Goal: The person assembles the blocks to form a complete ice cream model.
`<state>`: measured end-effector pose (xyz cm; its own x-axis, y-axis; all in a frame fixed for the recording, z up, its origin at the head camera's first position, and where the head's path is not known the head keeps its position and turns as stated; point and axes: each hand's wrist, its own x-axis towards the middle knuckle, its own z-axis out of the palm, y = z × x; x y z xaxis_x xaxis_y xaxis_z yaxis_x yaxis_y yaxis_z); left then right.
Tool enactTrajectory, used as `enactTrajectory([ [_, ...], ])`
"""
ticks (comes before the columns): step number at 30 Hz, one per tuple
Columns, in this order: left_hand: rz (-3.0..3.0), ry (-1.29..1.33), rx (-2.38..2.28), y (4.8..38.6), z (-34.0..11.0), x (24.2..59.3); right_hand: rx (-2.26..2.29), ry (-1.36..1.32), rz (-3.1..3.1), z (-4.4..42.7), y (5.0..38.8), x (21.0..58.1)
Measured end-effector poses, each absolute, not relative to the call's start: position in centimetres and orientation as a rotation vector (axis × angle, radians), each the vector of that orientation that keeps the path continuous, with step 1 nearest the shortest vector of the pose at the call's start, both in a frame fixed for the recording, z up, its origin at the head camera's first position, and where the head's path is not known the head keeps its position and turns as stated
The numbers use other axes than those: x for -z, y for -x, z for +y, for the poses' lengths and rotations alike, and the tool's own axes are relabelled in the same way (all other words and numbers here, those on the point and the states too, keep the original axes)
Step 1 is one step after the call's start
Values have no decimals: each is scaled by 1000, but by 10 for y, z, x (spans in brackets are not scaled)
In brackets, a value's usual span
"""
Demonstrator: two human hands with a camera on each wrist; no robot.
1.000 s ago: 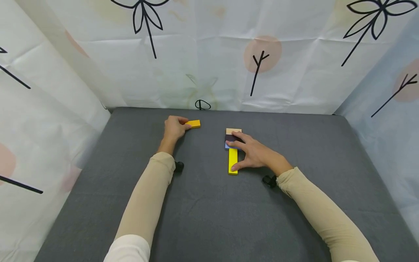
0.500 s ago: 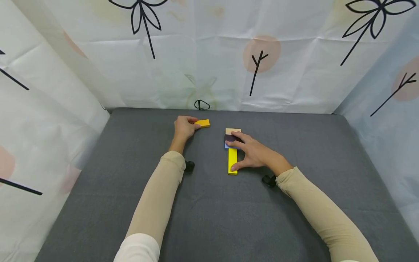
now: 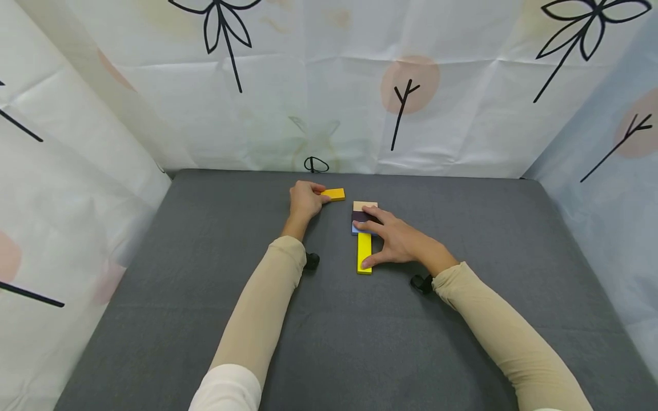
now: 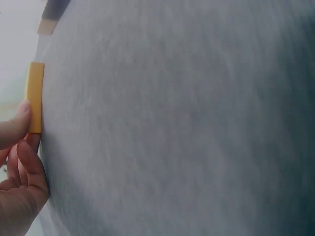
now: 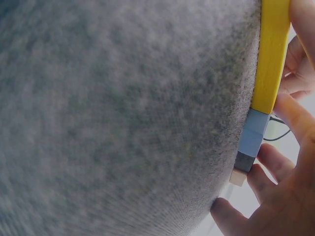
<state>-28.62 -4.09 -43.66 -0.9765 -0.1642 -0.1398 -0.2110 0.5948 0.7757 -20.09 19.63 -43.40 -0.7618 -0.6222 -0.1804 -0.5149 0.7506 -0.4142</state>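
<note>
My left hand [image 3: 305, 200] pinches one end of an orange-yellow rectangular block [image 3: 336, 194] between thumb and fingers; the left wrist view shows the thumb on this block [image 4: 35, 93]. To its right, several blocks lie together. A beige block [image 3: 361, 205] is farthest, then a dark block [image 3: 359, 216] and a light blue block [image 3: 358, 229]. A bright yellow block [image 3: 364, 248] points lengthwise toward me from the blue one. My right hand [image 3: 406, 238] lies over them with spread fingers. Its thumb touches the yellow block's near end, while fingertips rest on the blue and dark blocks.
A grey cloth-covered table [image 3: 319, 337] lies under everything. White printed curtains [image 3: 329, 85] stand along its back and sides. Dark wrist cameras [image 3: 422, 283] hang below both wrists.
My left hand has moved right with the orange-yellow block, toward the grouped blocks. The right hand and the blocks under it have stayed in place.
</note>
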Motion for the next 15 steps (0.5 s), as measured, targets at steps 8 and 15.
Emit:
enactTrajectory([
  [8, 2766, 316, -1361, 284, -22, 436, 492, 877, 2634, 196, 201, 434],
  [15, 2758, 303, -1361, 284, -12, 436, 514, 888, 2635, 198, 200, 434],
])
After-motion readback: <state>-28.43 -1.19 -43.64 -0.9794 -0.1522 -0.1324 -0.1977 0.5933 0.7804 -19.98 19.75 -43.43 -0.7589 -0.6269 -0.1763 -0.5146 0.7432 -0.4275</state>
